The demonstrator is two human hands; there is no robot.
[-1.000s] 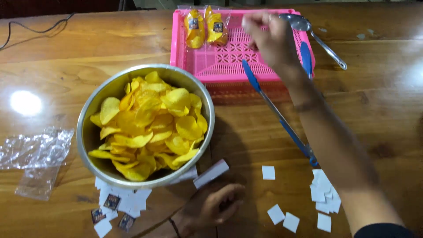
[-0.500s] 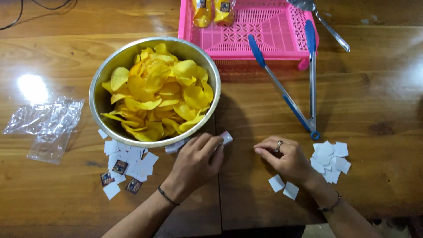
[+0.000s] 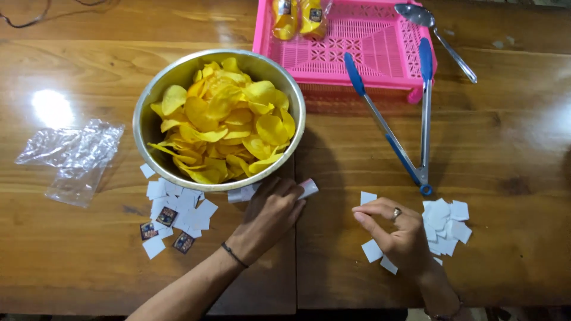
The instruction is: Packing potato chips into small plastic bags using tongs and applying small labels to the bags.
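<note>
Presently the left hand (image 3: 270,215) lies flat, fingers on a small white paper slip (image 3: 306,188) at the near rim of the round steel bowl of yellow chips (image 3: 219,119). The right hand (image 3: 395,232), loosely curled and holding nothing, hovers right of the bowl, between scattered white paper squares (image 3: 446,220). Blue-handled metal tongs (image 3: 404,119) lie beyond.

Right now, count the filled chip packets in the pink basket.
2. Both filled chip packets lie side by side in the far left corner of the pink basket, at the picture's top edge, which cuts them off. More could lie beyond the frame.
</note>
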